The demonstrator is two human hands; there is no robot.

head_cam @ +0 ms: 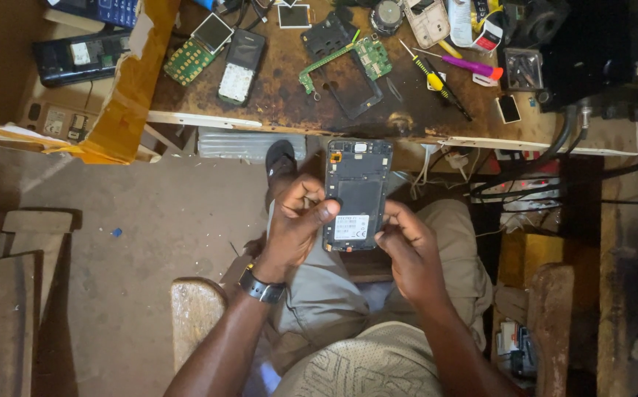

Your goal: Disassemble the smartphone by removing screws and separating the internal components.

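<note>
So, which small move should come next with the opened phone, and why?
Probably lift a screwdriver from the workbench: both the left hand and the right hand grip the phone, back cover off, battery bay empty, no tool in hand.

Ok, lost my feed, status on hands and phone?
Left hand and right hand both gripping open-backed phone, held above lap. Nothing between the hands. Workbench of parts beyond.

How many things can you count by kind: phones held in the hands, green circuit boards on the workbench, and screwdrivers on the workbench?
Black opened phone with its back cover off, held by the left hand and right hand: 1
Green circuit boards on the rusty brown workbench: 2
Screwdrivers, yellow-handled and purple-handled: 2
Total: 5
</note>
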